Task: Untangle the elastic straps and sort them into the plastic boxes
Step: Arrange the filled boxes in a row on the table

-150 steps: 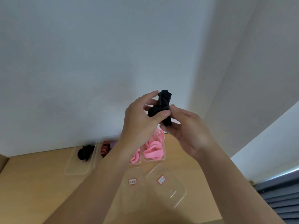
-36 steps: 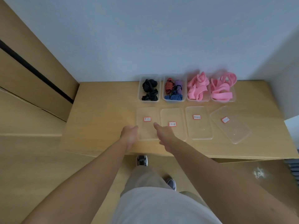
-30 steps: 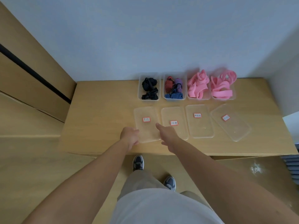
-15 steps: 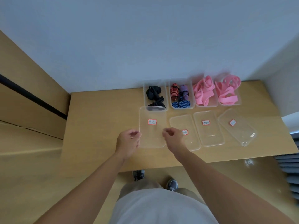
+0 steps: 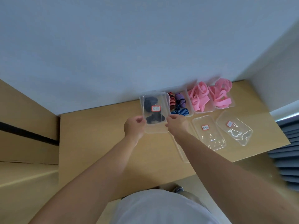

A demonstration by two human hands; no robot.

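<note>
1. Head view, hands: the left hand (image 5: 135, 126) and right hand (image 5: 177, 125) are apart. Each pinches a near corner of one clear lid (image 5: 159, 128), which is held over the leftmost box (image 5: 140, 102) at the back of the table (image 5: 97, 135).
2. Head view, handling the lid: it looks thin, light, smooth and a little bendy. The two-corner hold seems right. My guess is that it needs squaring to the rim, then pressing along the edges rather than the middle.
3. Head view, straps: the black straps (image 5: 151, 102) show through the lid, bundled inside that box. They look soft, light and springy, so loops may ride up and catch under the lid.
4. Head view, other boxes:
   - The second box (image 5: 191, 112) holds striped and purple straps (image 5: 178, 104).
   - The third box (image 5: 202, 112) is heaped with pink straps (image 5: 199, 97) standing above its rim.
   - The fourth box (image 5: 226, 108) holds more pink straps (image 5: 221, 96), also piled high.
   - All three are uncovered.
5. Head view, spare lids: two labelled lids (image 5: 208, 135) and (image 5: 234, 128) lie flat in front of the pink boxes. Another lid (image 5: 181, 151) lies partly hidden under the right forearm.
6. Judgement: sorting looks finished and covering has begun. The pink heaps will likely need pushing down first.
</note>
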